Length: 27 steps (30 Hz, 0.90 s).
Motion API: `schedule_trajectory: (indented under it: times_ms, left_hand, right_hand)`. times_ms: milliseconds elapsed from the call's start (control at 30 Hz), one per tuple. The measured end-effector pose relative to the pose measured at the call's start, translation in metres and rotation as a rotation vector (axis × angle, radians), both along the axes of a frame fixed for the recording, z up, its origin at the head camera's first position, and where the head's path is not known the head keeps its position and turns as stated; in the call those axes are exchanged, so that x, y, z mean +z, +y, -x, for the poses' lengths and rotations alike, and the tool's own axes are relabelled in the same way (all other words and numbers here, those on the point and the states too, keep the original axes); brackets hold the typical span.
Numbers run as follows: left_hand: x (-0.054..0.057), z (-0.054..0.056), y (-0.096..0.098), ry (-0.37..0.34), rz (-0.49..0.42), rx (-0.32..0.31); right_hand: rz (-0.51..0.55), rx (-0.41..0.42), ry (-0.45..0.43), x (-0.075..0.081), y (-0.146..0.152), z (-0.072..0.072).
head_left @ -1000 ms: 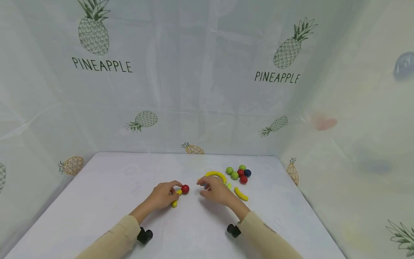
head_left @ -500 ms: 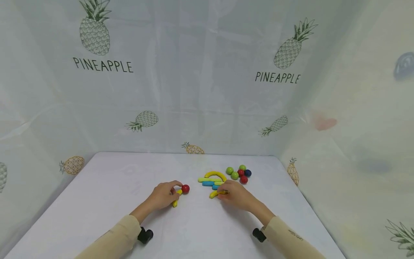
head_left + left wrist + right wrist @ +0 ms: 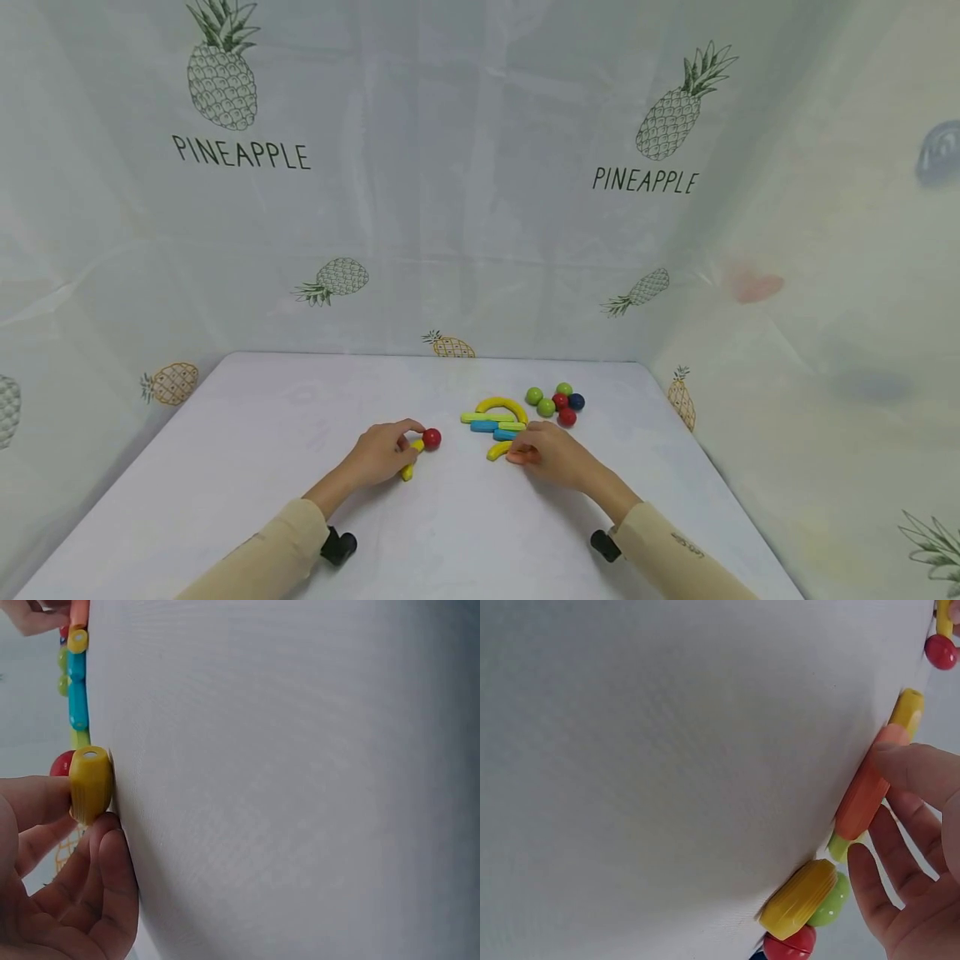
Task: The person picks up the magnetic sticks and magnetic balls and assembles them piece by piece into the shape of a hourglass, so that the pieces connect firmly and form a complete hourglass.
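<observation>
My left hand (image 3: pixel 380 454) holds a short yellow curved piece (image 3: pixel 91 787) on the table, thumb and fingers on either side of it. A red ball (image 3: pixel 432 438) sits at its far end, right by the index finger. My right hand (image 3: pixel 553 455) pinches an orange ridged stick (image 3: pixel 871 784), thumb on top, low at the table. This stick lies in line with another yellow curved piece (image 3: pixel 498 451). Just beyond are blue sticks (image 3: pixel 483 426), lime sticks (image 3: pixel 487 417) and a yellow arch (image 3: pixel 501 403). One more yellow piece (image 3: pixel 799 900) shows in the right wrist view, hidden by the hand from the head view.
Green balls (image 3: pixel 534 396), red balls (image 3: pixel 567 417) and a dark blue ball (image 3: pixel 576 402) cluster beyond my right hand. The white table (image 3: pixel 285 417) ends at a hanging sheet (image 3: pixel 450 208) printed with pineapples, which also runs along the sides.
My right hand has moved right and nearer from over the blue sticks, down to the orange stick. A yellow curved piece now shows left of it. The left hand stays still.
</observation>
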<state>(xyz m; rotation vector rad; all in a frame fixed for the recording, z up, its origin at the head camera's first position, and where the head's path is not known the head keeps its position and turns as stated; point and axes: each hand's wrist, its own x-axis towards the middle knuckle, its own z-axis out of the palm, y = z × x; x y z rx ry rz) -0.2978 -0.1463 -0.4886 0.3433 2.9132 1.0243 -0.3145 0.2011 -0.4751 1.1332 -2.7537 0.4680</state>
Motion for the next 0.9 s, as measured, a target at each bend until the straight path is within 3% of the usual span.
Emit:
schedule_trajectory:
  times_ms: [333,700,900]
  left_hand:
    - [0.0007,-0.0004,0.0001,0.002,0.007,0.0]
    - [-0.0003,-0.0001,0.0007,0.007,0.001,0.002]
    - [0.0006,-0.0013,0.0003,0.004,0.0,0.007]
  right_hand:
    - [0.004,-0.011,-0.049,0.0013,-0.0003,0.0007]
    - [0.025,0.05,-0.062,0.0005,-0.0033,0.0027]
    - [0.016,0.04,-0.066,0.0012,-0.004,0.0026]
